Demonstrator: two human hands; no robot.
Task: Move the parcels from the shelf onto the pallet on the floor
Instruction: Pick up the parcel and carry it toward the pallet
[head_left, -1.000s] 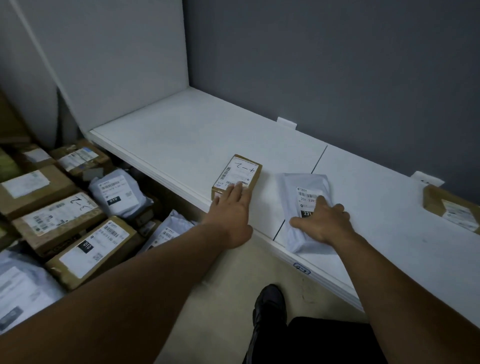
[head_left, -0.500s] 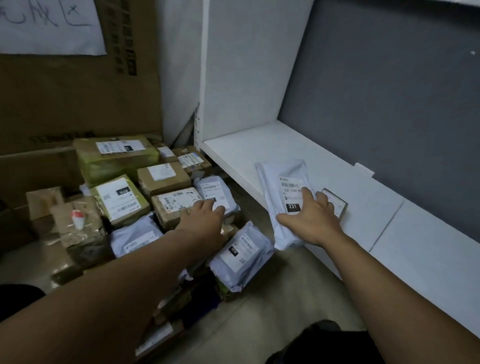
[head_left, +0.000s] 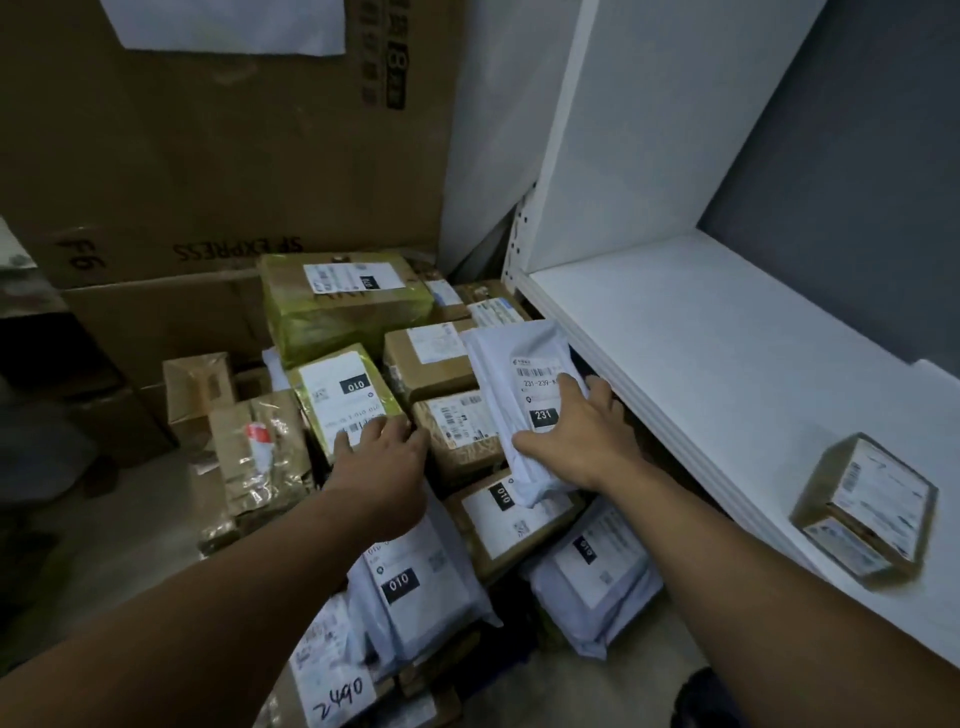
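Because the grey mailer (head_left: 519, 374) already hangs off the shelf (head_left: 727, 364) and over the heap (head_left: 426, 582) of parcels on the floor, the coming move looks like a short drop, not a carry. It sits in the right grip (head_left: 576, 436), which pinches it: the fingers lie across the labelled face, the thumb presses the near left edge, and the underside is hidden. Its long axis points away from the person, just beside the shelf's front edge. Most of its length lies ahead of the grip, with a short tail back under the wrist. Below it are a barcode-labelled box (head_left: 457, 426) and a brown 010 box (head_left: 511, 512); either top would probably take it flat. The left grip (head_left: 384, 457) is spread, its fingers laid on the green-taped box (head_left: 337, 389) further left, and it holds nothing visible. The right is plainly the nearer hand. The pallet is hidden under the heap. One small brown box (head_left: 867, 512) sits near the shelf's front edge, right of the right forearm.
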